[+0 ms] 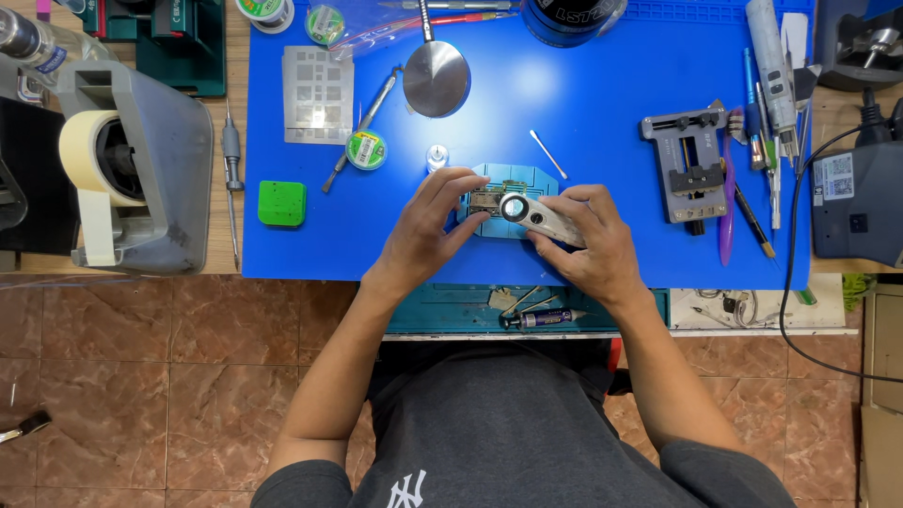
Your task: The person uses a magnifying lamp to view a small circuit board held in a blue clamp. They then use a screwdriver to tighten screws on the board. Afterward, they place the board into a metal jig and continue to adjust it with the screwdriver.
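the small circuit board (487, 199) lay in the teal holder (527, 179) in the middle of the blue mat (602, 103) on the surface, so the mounting of the board seemed already done. the left hand (428, 230) was closed lightly on the left edge of the board and the holder, with the fingers bent around it. the right hand (588, 240) held a small white magnifier (531, 214), and its round lens stood just over the right part of the board. by my judgement the work was at the stage of looking closely, not of repairing: the tweezers and pens (767, 141) at the right, the solder wire spool (366, 150) and the grey clamp (691, 165) all lay apart from the hands, not in use. if any fault was found, i cannot tell; the board is too small to read.
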